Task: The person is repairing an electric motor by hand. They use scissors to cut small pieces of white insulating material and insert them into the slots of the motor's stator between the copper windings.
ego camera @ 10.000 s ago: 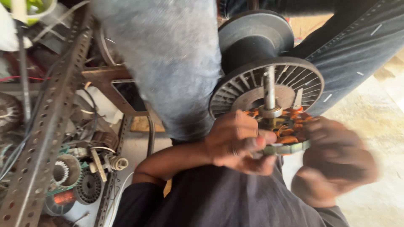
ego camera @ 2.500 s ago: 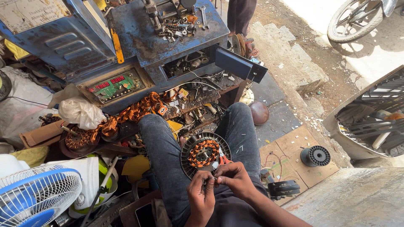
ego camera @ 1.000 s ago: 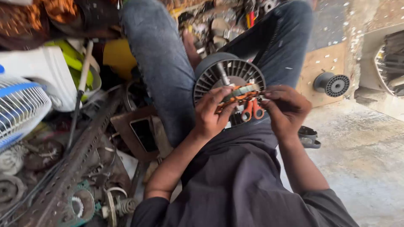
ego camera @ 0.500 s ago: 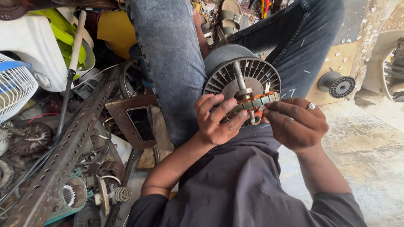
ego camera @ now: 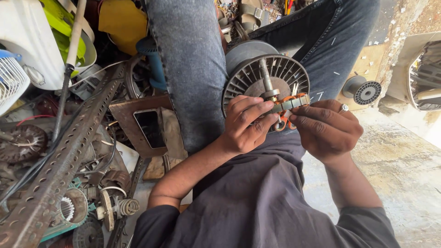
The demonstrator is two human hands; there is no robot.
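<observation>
2 hands meet at a fan motor (ego camera: 266, 76) resting on the person's lap between the denim knees. Left hand (ego camera: 245, 124) grips the copper-wound stator (ego camera: 291, 104) from below, fingers curled and pressed on its edge. Right hand (ego camera: 326, 128), a ring on 1 finger, pinches the stator's near side, fingertips together. A steel shaft (ego camera: 265, 78) rises from the finned rotor. Left of the leg lie a perforated angle bar (ego camera: 69, 151) and motor scraps; a black spool (ego camera: 363, 91) sits at right.
</observation>
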